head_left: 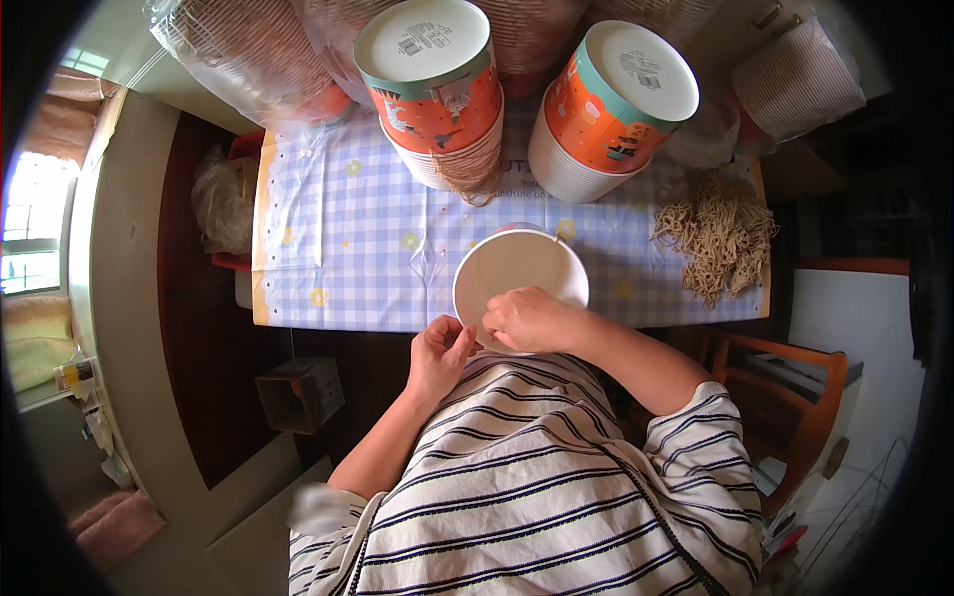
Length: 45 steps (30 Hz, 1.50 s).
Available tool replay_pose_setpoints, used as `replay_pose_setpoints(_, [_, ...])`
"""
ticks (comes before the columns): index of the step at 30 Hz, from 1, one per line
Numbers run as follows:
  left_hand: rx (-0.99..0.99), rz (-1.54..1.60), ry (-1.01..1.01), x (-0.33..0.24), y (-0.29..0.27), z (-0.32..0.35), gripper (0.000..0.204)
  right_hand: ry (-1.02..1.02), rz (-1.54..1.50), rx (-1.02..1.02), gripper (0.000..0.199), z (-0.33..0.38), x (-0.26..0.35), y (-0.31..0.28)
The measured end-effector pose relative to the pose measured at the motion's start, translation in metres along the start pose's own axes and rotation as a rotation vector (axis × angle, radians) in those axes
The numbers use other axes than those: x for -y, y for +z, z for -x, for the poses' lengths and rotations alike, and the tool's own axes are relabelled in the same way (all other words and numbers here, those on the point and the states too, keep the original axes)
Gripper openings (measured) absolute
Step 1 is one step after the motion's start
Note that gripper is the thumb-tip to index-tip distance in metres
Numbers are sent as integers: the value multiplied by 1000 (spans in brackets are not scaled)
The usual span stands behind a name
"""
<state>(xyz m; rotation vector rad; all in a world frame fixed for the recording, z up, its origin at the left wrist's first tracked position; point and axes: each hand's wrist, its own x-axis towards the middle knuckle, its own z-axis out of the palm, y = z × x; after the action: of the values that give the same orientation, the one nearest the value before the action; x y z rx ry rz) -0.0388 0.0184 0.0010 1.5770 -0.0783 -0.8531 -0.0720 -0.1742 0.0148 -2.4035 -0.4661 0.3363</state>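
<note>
A white paper bucket [556, 273] is tipped with its open mouth toward me, at the front edge of the table against my striped shirt. My left hand [440, 353] is at the left side of its rim, with thumb and fingers pinched together; what they hold is too small to tell. Inside the mouth, my right hand [525, 320] is closed, its fingertips curled down and hidden. A small bit of tan string [566, 230] shows at the far right of the rim. To the right lies a heap of tan string loops [717, 236].
Two upside-down stacks of orange-printed paper buckets, a left stack [437, 109] and a right stack [611, 114], stand at the back. String loops [467, 174] hang on the left stack. Bagged bucket stacks [243, 60] line the far side. A wooden chair [810, 397] stands right.
</note>
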Motion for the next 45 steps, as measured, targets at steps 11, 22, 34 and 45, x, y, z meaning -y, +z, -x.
replay_pose_setpoints(11, [-35,49,-45,-4,1,-7,19,74,-143,-23,12,2,4,-8])
replay_pose_setpoints(22, [15,229,-93,-13,3,-15,18,105,-337,-9,38,15,4,-28])
replay_pose_setpoints(34, [81,-245,64,-13,15,-8,18,66,-292,-44,47,16,6,-28])
replay_pose_setpoints(45, [117,-17,-34,-5,-1,-9,9,118,-269,-24,46,20,10,-36])
